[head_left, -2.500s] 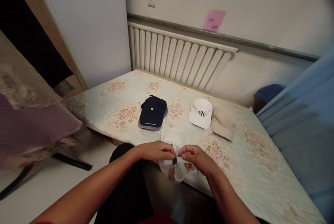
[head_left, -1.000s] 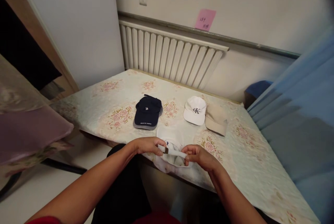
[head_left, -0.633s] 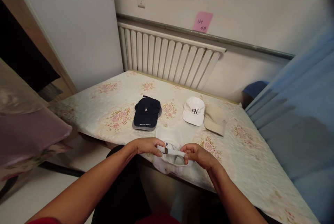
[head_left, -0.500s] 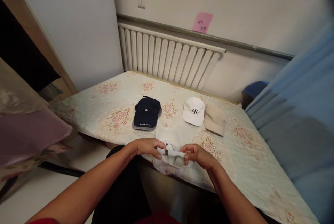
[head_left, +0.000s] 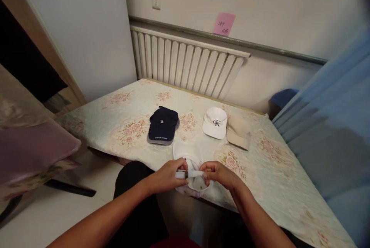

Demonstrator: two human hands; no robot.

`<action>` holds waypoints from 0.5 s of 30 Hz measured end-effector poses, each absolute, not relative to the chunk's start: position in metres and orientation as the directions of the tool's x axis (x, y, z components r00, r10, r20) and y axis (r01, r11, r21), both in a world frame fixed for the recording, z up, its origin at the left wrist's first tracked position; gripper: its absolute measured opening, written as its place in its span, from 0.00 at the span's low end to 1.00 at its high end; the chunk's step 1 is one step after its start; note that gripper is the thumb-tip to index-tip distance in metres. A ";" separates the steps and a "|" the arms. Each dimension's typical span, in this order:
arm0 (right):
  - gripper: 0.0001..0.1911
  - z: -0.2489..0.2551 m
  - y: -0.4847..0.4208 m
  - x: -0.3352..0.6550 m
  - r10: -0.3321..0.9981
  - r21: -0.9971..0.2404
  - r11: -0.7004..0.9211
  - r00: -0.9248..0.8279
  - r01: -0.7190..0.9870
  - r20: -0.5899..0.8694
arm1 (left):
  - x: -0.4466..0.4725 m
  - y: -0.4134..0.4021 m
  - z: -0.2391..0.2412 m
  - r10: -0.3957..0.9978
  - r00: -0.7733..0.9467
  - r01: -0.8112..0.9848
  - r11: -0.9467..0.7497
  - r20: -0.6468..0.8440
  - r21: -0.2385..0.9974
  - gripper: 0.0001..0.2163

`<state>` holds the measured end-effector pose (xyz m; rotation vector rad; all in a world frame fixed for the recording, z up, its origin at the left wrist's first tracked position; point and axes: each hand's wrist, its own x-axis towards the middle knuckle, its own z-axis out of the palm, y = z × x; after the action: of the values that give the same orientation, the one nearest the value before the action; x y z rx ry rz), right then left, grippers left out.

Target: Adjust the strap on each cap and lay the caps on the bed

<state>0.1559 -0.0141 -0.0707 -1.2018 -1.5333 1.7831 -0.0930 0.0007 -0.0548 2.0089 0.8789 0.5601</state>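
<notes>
A white baseball cap (head_left: 187, 151) lies at the table's near edge, its opening toward me and its brim pointing away. Its back strap (head_left: 195, 173), with a small brownish buckle, is stretched between my hands. My left hand (head_left: 170, 175) pinches the strap close to the buckle. On the other side, my right hand (head_left: 219, 173) grips the strap between thumb and fingers. Farther back, a navy cap (head_left: 163, 123) rests on top of a grey one (head_left: 150, 141). To the right sit a white cap with black letters (head_left: 214, 123) and a beige cap (head_left: 238, 130), side by side.
A floral cloth covers the table (head_left: 110, 121). Behind it are a radiator (head_left: 187, 63) and a wall with a pink note (head_left: 224, 24). A blue curtain (head_left: 332, 132) hangs at the right. A pink-covered seat (head_left: 43, 151) is at the left.
My left hand has turned and shifted slightly down and right along the strap, closer to the buckle. The strap sits a little lower. My right hand has barely moved.
</notes>
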 end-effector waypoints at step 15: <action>0.11 -0.054 -0.016 0.135 0.788 -0.953 -0.216 -0.538 0.212 -0.299 | -0.085 -0.015 -0.077 0.862 0.440 0.222 -0.377 0.253 0.899 0.09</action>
<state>0.1350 -0.0164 -0.0543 -1.1805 -1.6199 1.8037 -0.0853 -0.0155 -0.0768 1.8484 0.9210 0.9538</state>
